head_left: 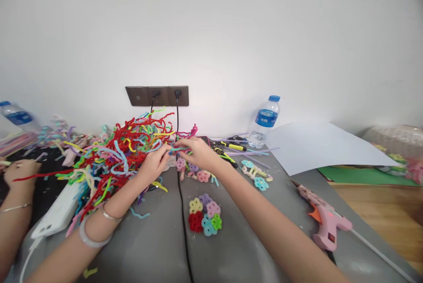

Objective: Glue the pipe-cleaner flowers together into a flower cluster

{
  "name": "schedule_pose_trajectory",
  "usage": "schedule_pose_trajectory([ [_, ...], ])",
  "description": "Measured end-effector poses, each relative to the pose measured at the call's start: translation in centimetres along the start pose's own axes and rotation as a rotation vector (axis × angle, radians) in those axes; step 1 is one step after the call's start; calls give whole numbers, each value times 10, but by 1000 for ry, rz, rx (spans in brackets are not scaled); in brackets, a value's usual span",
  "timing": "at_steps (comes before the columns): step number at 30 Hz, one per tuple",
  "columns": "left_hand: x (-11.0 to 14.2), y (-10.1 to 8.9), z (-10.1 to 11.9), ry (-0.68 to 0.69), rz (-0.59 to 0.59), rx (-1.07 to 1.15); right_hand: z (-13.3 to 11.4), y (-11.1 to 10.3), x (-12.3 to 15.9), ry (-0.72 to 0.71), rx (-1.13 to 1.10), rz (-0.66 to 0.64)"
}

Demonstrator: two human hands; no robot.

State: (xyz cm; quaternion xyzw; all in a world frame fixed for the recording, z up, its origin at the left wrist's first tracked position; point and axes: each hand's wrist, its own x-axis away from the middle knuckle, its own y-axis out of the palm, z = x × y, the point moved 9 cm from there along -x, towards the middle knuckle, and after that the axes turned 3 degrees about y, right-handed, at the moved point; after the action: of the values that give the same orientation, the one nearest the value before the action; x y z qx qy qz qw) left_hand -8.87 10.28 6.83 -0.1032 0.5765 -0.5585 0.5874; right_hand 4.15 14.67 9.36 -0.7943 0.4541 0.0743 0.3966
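Observation:
My left hand (pixel 154 159) and my right hand (pixel 198 153) meet beyond the middle of the table, fingers pinched. Between their fingertips runs a thin teal pipe cleaner (pixel 179 148), partly covered by the fingers. Just left of my left hand rises a large tangled heap of coloured pipe cleaners (pixel 132 142). Under my right hand lie small pink and purple pipe-cleaner flowers (pixel 202 176). Nearer to me, a ring of several coloured flowers (pixel 205 213) rests on the grey table (pixel 155 248).
A pink glue gun (pixel 327 226) lies at the right, near white paper (pixel 324 146). Behind stands a water bottle (pixel 266 120), with pliers (pixel 234 145) beside it. A black cable (pixel 183 212) crosses the table. Left are a white power strip (pixel 56 210) and another person's hand (pixel 23 173).

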Motion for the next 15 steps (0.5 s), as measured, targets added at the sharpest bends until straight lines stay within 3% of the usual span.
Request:
schedule_pose_trajectory([
  [3, -3, -2, 1, 11, 10, 36, -3, 10, -2, -4, -56, -54],
  [5, -6, -1, -1, 21, 7, 49, 2, -3, -5, 23, -90, 18],
  [10, -7, 15, -11, 12, -59, -6, 20, -77, 6, 162, -98, 395],
  [13, -9, 21, -1, 66, -66, -59, 14, -115, 26, 206, -51, 591],
  [15, -12, 23, 11, 96, -47, -78, 7, -128, 38, 219, -34, 675],
])
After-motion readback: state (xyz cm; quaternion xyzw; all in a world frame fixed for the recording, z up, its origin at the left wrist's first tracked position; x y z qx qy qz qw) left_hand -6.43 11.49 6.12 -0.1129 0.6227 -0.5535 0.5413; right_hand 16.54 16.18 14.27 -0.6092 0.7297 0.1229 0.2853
